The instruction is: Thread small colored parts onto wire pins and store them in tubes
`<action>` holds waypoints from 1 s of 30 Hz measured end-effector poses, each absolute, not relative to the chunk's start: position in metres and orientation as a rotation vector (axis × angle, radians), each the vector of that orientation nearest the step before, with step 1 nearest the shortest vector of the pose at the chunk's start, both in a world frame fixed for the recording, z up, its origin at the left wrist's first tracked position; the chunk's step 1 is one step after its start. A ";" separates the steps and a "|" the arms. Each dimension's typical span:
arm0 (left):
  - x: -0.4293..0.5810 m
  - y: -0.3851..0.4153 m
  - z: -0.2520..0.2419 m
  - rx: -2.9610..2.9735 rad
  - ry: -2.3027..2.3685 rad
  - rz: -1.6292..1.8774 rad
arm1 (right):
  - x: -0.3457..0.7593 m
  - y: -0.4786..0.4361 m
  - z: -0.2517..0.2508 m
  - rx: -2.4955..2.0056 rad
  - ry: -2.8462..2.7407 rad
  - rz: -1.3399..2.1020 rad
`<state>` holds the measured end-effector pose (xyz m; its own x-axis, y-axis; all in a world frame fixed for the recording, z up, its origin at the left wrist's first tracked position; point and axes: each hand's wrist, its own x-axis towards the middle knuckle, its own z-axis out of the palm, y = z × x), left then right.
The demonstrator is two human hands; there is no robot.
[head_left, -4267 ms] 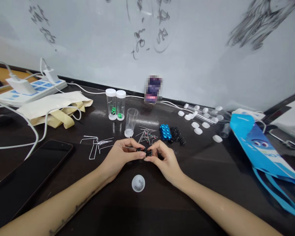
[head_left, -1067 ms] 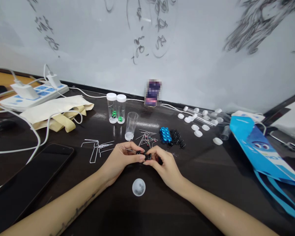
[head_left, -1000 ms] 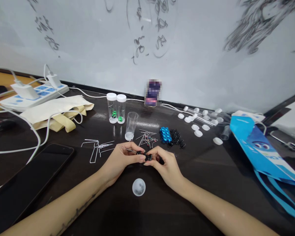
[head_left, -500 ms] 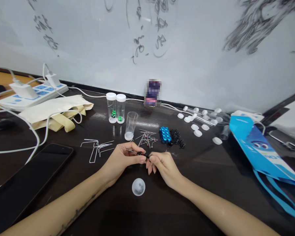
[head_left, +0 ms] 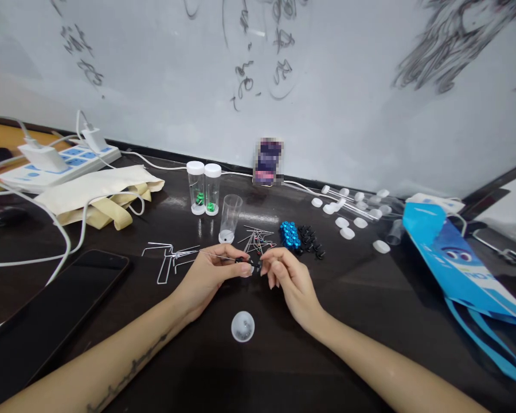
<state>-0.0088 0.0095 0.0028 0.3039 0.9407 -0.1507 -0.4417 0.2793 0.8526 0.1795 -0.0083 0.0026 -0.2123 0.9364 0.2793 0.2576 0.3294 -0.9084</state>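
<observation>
My left hand pinches a thin metal pin that carries small black beads near its right end. My right hand is just right of those beads, its thumb and forefinger pinched at the pin's tip and the other fingers curled loosely. What its fingertips hold is too small to make out. Both hands hover over the dark table, a little behind a white round cap.
Behind the hands stand an open clear vial, two capped vials, loose pins, blue beads and black beads. Bent wires and a phone lie left; white caps and a blue bag lie right.
Both hands have lifted slightly away from me with the pin. The black bead that my right fingers held now sits on the pin, and those fingers have loosened.
</observation>
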 end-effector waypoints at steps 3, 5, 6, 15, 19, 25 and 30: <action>-0.009 0.009 0.003 0.786 0.755 1.043 | 0.179 -0.009 0.003 -1.044 -1.681 0.922; -0.009 0.009 0.004 0.778 0.756 1.031 | 0.179 -0.009 0.003 -1.025 -1.684 0.926; -0.009 0.009 0.004 0.776 0.756 1.029 | 0.179 -0.009 0.003 -1.018 -1.684 0.935; -0.009 0.009 0.001 0.777 0.742 1.040 | 0.180 -0.009 0.004 -1.000 -1.667 0.949; -0.009 0.009 0.001 0.799 0.750 1.032 | 0.179 -0.008 0.002 -0.996 -1.635 1.018; -0.009 0.009 0.001 0.794 0.763 1.053 | 0.179 -0.008 0.001 -0.991 -1.589 1.003; -0.008 0.010 0.002 0.787 0.758 1.050 | 0.180 -0.008 0.000 -1.012 -1.614 0.990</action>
<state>-0.0085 0.0098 0.0016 0.3102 0.9372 -0.1597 -0.4465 0.2919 0.8458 0.1802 -0.0081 0.0002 -0.2014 0.9343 0.2942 0.1606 0.3278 -0.9310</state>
